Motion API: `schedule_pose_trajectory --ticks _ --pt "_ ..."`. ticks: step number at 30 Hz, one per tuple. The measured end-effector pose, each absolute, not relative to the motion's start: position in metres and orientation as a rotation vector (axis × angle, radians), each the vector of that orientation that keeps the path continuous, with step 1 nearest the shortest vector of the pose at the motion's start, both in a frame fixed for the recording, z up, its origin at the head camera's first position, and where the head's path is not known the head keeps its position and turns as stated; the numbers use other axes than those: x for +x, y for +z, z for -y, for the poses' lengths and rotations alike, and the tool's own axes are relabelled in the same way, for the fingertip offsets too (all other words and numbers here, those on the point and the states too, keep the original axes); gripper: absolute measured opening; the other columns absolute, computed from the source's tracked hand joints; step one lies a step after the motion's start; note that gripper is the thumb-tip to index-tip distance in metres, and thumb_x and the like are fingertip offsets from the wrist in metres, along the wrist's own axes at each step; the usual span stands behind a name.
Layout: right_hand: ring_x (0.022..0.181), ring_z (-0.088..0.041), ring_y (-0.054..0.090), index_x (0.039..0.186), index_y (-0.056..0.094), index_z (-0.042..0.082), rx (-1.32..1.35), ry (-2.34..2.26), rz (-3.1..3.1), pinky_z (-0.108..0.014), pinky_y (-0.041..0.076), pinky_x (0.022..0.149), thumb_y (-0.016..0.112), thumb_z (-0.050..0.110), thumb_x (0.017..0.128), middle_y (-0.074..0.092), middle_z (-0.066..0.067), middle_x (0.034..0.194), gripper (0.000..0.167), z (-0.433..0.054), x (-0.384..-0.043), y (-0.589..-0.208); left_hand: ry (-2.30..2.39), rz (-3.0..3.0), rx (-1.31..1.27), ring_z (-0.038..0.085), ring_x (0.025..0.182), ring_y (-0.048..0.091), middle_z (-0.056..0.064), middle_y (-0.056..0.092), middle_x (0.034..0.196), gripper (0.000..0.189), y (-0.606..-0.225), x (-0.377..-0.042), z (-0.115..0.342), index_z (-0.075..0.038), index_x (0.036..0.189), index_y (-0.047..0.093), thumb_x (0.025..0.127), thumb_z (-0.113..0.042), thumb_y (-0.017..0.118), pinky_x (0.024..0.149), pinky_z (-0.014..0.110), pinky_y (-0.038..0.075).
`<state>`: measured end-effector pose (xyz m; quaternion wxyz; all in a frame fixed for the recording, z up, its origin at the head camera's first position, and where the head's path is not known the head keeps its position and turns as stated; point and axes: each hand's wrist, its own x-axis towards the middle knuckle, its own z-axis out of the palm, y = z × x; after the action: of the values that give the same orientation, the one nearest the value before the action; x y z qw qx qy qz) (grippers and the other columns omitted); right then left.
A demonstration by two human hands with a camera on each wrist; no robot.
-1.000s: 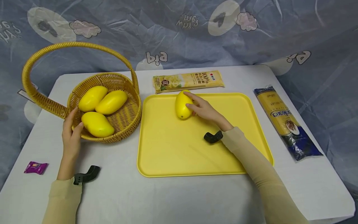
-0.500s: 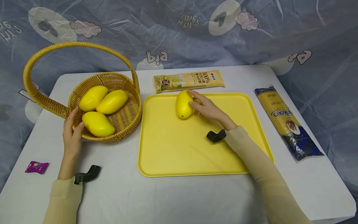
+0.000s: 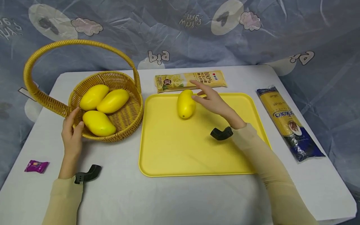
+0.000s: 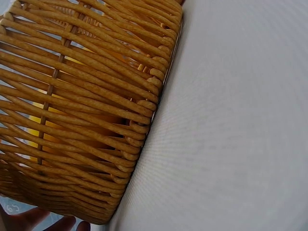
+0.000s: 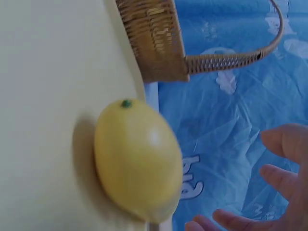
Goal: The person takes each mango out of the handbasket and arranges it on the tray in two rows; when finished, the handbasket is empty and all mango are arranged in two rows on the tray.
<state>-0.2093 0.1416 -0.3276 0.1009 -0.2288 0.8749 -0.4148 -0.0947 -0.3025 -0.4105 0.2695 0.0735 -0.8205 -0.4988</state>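
Observation:
In the head view, my left hand [image 3: 72, 134] rests against the near-left side of a wicker basket [image 3: 129, 131], its fingers and thumb fairly straight along the outer wall. Three yellow mangoes [image 3: 99, 123] lie inside. The left wrist view shows the basket's woven wall [image 4: 96, 106] up close, with some fingertips [image 4: 62, 224] below it. Toward the back of a yellow tray [image 3: 180, 150] lies another mango [image 3: 186, 104]. Just right of it, my right hand [image 3: 215, 101] hovers with spread fingers, holding nothing; the right wrist view shows a gap between the mango [image 5: 139, 159] and the fingers.
A yellow pasta packet [image 3: 191, 80] lies behind the tray. Another pasta packet [image 3: 289, 123], yellow and blue, lies at the right. A small purple wrapped sweet [image 3: 36, 166] sits left of my left forearm. The basket's tall handle [image 3: 81, 42] arches over its opening.
My right hand has let go of the mango on the tray, its fingers spreading as it drew back up and to the right. The mango stays in place. My left hand remains at the basket.

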Motion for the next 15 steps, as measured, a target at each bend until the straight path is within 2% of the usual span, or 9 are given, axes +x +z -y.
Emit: schedule_pose_trajectory --ticks 4,7,15 --pt "0.121 -0.032 0.049 0.147 0.030 0.023 -0.755 -1.310 -2.571 -0.048 0.041 0.100 0.052 0.021 0.095 0.039 -0.011 0.145 0.057 -0.127 -0.204 -0.320 -1.347 2.194 0.163 -0.005 0.122 0.038 -0.021 0.049 0.127 0.048 -0.411 -0.096 0.303 -0.013 0.136 0.050 0.089 -0.012 0.042 0.104 0.016 0.025" --pt "0.118 -0.030 0.051 0.147 0.031 0.020 -0.808 -1.355 -2.552 -0.046 0.042 0.100 0.052 0.018 0.094 0.042 -0.011 0.143 0.057 -0.115 -0.201 -0.318 -1.347 2.185 0.147 -0.005 0.120 0.038 -0.023 0.048 0.126 0.048 -0.411 -0.096 0.303 -0.011 0.136 0.050 0.089 -0.012 0.042 0.103 0.016 0.025" --pt "0.116 -0.027 0.055 0.146 0.034 0.016 -0.915 -1.479 -2.451 -0.040 0.044 0.099 0.051 0.014 0.094 0.045 -0.010 0.142 0.054 -0.077 -0.194 -0.316 -1.310 2.209 0.159 -0.008 0.118 0.036 0.000 0.049 0.134 0.049 -0.414 -0.093 0.305 -0.021 0.138 0.048 0.090 -0.013 0.040 0.101 0.016 0.025"
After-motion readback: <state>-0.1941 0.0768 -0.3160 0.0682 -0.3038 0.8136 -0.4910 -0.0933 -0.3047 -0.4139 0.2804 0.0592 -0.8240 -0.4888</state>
